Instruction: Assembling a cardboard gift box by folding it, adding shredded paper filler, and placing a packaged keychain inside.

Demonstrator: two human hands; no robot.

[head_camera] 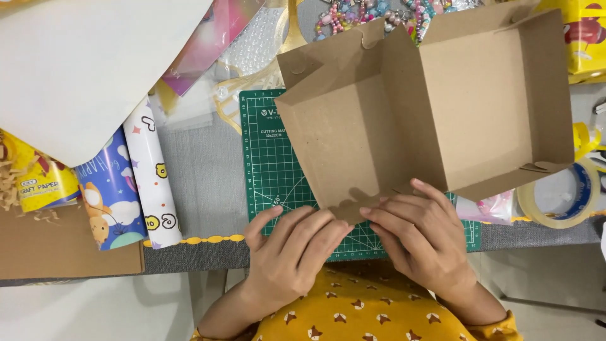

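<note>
Cardboard box is what your fingers close on: both hands pinch its near flap, your left hand from below-left, your right hand beside it. It sits half-formed on the green cutting mat near the counter's front edge, the right tray already standing with its walls up, the left panel still flat and unfolded. Rolled wrapping paper lies toward the left edge, a tape roll toward the right.
</note>
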